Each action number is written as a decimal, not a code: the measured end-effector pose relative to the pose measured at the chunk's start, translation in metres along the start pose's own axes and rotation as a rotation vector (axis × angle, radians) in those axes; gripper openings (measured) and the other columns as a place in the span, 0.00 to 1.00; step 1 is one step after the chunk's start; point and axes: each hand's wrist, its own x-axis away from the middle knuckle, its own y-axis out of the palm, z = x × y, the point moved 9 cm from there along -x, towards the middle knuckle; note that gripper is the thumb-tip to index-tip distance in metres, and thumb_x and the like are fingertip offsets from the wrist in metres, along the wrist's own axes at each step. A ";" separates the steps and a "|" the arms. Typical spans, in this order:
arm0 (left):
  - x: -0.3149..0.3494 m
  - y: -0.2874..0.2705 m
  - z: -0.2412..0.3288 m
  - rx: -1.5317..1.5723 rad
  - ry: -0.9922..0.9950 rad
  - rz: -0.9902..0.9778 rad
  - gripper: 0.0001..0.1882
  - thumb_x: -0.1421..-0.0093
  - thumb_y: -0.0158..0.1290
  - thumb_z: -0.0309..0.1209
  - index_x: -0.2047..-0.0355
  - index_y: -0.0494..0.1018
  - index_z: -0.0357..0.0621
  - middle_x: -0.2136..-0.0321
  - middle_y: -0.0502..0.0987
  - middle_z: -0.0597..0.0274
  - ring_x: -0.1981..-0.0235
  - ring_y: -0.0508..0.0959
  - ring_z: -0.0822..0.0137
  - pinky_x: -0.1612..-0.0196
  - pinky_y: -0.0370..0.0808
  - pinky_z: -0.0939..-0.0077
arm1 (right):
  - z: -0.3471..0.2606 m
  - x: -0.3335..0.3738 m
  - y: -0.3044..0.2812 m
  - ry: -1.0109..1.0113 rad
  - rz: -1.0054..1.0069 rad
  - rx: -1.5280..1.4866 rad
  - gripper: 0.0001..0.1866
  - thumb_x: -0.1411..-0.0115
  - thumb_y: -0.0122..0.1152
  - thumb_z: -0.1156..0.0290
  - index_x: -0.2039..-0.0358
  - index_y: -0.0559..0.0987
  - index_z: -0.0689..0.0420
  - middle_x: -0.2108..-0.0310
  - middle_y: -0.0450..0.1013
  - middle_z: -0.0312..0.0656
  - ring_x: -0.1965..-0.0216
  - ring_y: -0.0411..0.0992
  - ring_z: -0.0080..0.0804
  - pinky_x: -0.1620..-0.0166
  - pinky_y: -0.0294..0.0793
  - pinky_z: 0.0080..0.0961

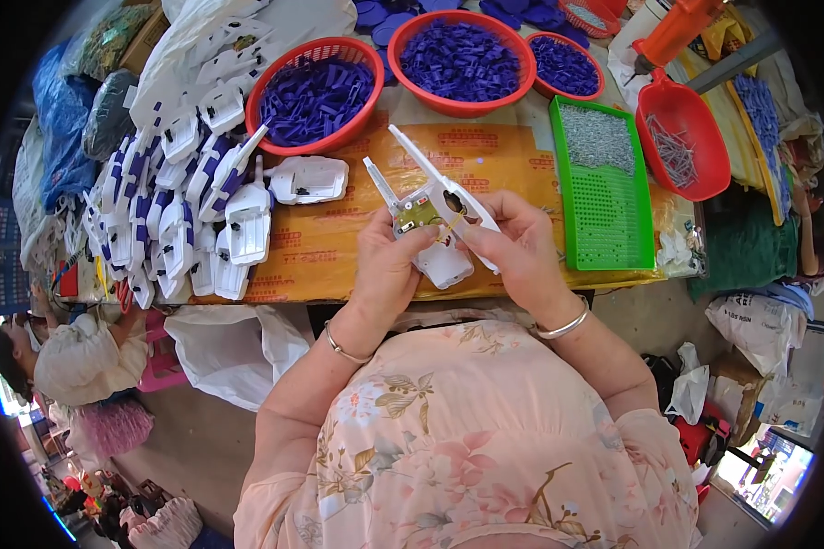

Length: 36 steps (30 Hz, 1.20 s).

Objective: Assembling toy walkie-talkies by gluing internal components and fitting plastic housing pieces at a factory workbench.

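Observation:
Over the table's front edge, my left hand (386,256) is closed on a white plastic housing half (445,265) with a narrow handle pointing away from me. A green circuit board (418,214) sits in it, under my left thumb. My right hand (520,249) grips a second white housing half (417,154), tilted on its edge beside the first. Thin wires seem to run between the two halves, close to both thumbs. What my lower fingers touch is hidden behind the parts.
Left of my hands lies a pile of white and purple housings (176,229), with a single white shell (309,180) nearer. Red baskets of purple parts (460,62) line the back. Rightward are a green tray (609,215) of small metal pieces and a red scoop (682,146) of screws.

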 end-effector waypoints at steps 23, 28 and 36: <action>-0.001 0.005 -0.012 0.117 -0.005 -0.040 0.20 0.47 0.53 0.16 0.53 0.67 0.37 0.60 0.75 0.61 0.61 0.77 0.70 0.58 0.77 0.75 | -0.021 0.012 0.029 -0.485 0.018 1.068 0.42 0.62 0.72 0.74 0.45 0.63 0.61 0.52 0.65 0.52 0.51 0.65 0.50 0.51 0.67 0.37; -0.003 0.003 -0.006 0.098 0.059 -0.009 0.19 0.47 0.53 0.17 0.53 0.67 0.37 0.61 0.75 0.61 0.61 0.77 0.69 0.58 0.77 0.74 | -0.018 0.010 0.029 -0.517 -0.012 1.117 0.41 0.60 0.73 0.68 0.45 0.63 0.61 0.55 0.68 0.51 0.55 0.68 0.49 0.54 0.68 0.38; -0.001 0.012 -0.007 0.133 0.000 -0.005 0.14 0.44 0.49 0.17 0.57 0.69 0.36 0.61 0.75 0.59 0.59 0.77 0.67 0.55 0.75 0.72 | -0.026 0.012 0.020 -0.608 0.117 1.054 0.39 0.60 0.74 0.66 0.50 0.64 0.63 0.61 0.70 0.50 0.62 0.70 0.50 0.61 0.71 0.39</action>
